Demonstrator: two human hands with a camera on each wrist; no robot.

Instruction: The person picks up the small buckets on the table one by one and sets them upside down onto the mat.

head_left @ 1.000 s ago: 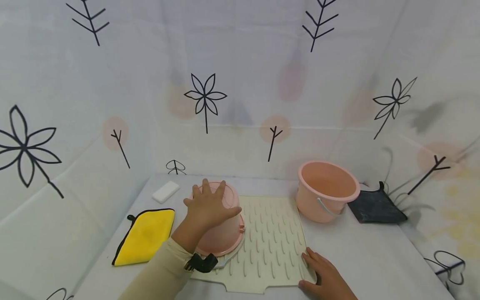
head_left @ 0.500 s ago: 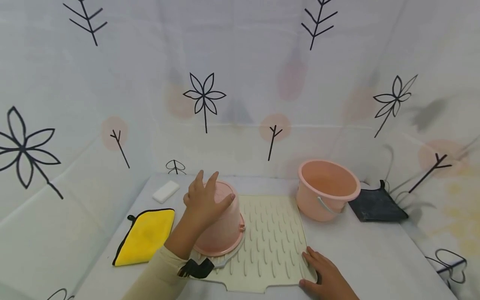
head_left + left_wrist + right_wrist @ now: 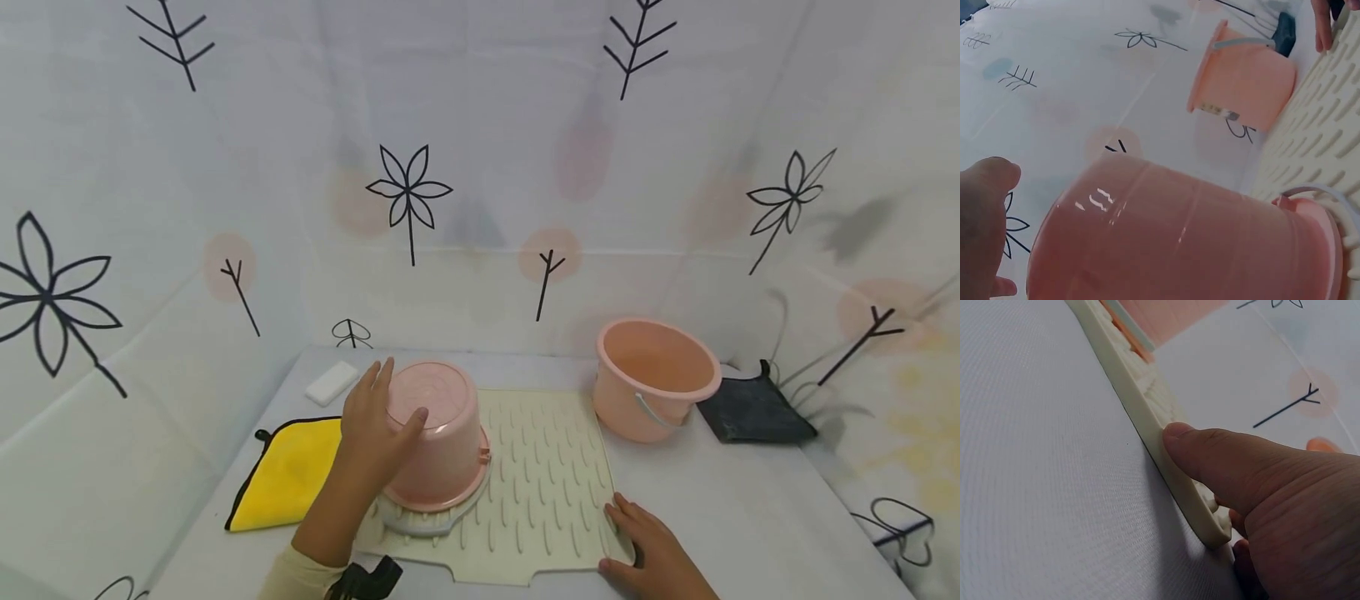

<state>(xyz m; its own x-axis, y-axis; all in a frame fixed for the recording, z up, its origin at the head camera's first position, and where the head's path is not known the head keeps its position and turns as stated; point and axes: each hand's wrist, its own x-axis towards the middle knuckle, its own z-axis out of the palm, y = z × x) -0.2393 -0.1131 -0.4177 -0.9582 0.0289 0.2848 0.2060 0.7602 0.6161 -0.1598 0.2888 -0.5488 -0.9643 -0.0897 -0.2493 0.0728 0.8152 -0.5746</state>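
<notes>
An upside-down pink bucket (image 3: 435,450) stands on the left part of a cream draining board (image 3: 547,475) with raised ridges. Its grey handle (image 3: 420,525) lies on the board around the rim. Beside the bucket's upper left side is my left hand (image 3: 367,442), fingers extended and thumb in front of the bucket wall. In the left wrist view a gap shows between this hand (image 3: 982,219) and the bucket. My right hand (image 3: 652,546) holds the board's near right corner, the thumb on its front edge (image 3: 1172,462) and the fingers at its side.
A second pink bucket (image 3: 652,400) stands upright at the back right, next to a dark folded cloth (image 3: 753,408). To the left lie a yellow cloth (image 3: 288,475) with black edging and a white block (image 3: 332,383). Patterned fabric (image 3: 480,208) rises behind the table.
My left hand has come off the bucket's upturned base and moved left and down beside it, uncovering the base. The right hand and the board have stayed put.
</notes>
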